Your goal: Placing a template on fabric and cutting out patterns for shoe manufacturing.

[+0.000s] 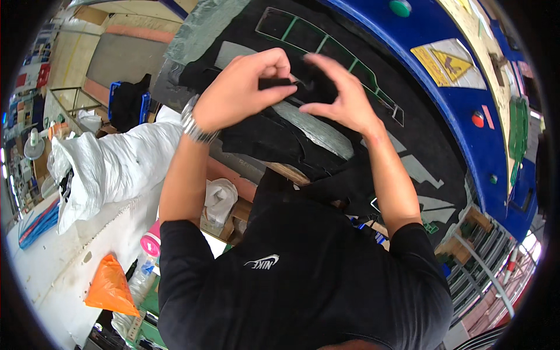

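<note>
My left hand (pixel 248 84), with a metal watch (pixel 197 122) on its wrist, is raised over the work surface. Its fingers curl toward the thumb, and a small dark thing seems to lie near their tips, too unclear to name. Facing it, my right hand (pixel 345 99) has its thumb and fingers spread apart, with the fingertips smeared by motion. Below both hands lies black sheet material (pixel 262 140), bunched in folds, with a grey strip (pixel 315 129) across it. Beyond my right hand rests a cutting die (pixel 322 44) with a thin metal outline and green crossbars.
A blue machine beam (pixel 431 81) with a yellow warning sign (pixel 446 63) arches along the far right. Flat grey cut pieces (pixel 421 169) lie right of my forearm. At left are a white sack (pixel 116 166), an orange bag (pixel 112 286) and a blue crate (pixel 146 108).
</note>
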`<control>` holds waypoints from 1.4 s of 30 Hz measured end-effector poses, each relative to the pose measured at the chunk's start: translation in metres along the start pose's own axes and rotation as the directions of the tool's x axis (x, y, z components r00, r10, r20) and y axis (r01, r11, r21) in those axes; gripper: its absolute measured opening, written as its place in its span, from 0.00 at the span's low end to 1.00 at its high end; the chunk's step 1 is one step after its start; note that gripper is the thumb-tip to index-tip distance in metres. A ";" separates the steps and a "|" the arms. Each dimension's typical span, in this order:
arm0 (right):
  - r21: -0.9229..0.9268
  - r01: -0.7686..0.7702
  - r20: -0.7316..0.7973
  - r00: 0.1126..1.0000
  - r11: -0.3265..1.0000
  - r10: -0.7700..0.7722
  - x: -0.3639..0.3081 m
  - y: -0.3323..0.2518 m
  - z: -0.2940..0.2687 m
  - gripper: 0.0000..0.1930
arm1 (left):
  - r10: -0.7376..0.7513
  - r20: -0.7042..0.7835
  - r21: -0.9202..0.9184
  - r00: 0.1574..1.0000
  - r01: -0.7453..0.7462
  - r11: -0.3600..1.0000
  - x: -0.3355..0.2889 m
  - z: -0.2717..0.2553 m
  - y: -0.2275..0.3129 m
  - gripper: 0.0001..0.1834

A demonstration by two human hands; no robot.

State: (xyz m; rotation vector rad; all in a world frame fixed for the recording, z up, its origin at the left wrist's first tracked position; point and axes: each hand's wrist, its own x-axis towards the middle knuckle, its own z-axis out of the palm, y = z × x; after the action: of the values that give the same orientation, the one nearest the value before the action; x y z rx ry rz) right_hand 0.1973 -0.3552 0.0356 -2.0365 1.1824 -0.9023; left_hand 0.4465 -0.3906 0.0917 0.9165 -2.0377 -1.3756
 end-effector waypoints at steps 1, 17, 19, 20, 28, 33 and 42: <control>0.144 -0.064 0.124 0.991 0.987 0.046 -0.003 -0.001 -0.001 0.38 | 0.029 -0.026 -0.085 0.999 -0.031 0.996 -0.008 0.005 0.019 0.13; 0.040 -0.666 0.487 0.663 0.744 0.568 -0.225 0.018 -0.170 0.11 | -0.640 -0.169 -0.526 0.749 0.481 0.702 -0.205 0.124 -0.031 0.10; -0.180 -0.639 0.453 0.621 0.748 0.640 -0.259 0.045 -0.198 0.10 | -0.672 -0.093 -0.632 0.735 0.478 0.610 -0.213 0.168 -0.052 0.08; -0.168 -0.697 0.434 0.583 0.697 0.687 -0.270 0.058 -0.208 0.09 | -0.690 -0.065 -0.697 0.720 0.462 0.548 -0.215 0.186 -0.055 0.08; -0.139 -0.648 0.104 0.742 0.748 0.662 -0.274 0.152 -0.191 0.10 | -0.812 -0.024 -0.784 0.583 0.493 0.378 -0.223 0.265 -0.071 0.05; -0.381 -0.576 -0.139 0.809 0.723 0.571 -0.275 0.141 -0.166 0.18 | -0.824 -0.189 -0.754 0.533 0.459 0.470 -0.233 0.281 -0.086 0.10; -0.488 -0.371 -0.092 0.922 0.790 0.376 -0.289 0.144 -0.175 0.13 | -0.464 -0.409 -0.211 0.786 0.413 0.886 -0.180 0.276 -0.055 0.19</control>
State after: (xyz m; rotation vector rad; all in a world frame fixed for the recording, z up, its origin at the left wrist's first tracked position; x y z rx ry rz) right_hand -0.1180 -0.1852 -0.0465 -2.0552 1.8855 -0.4098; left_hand 0.3747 -0.1045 -0.0654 1.5688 -1.4301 -1.3208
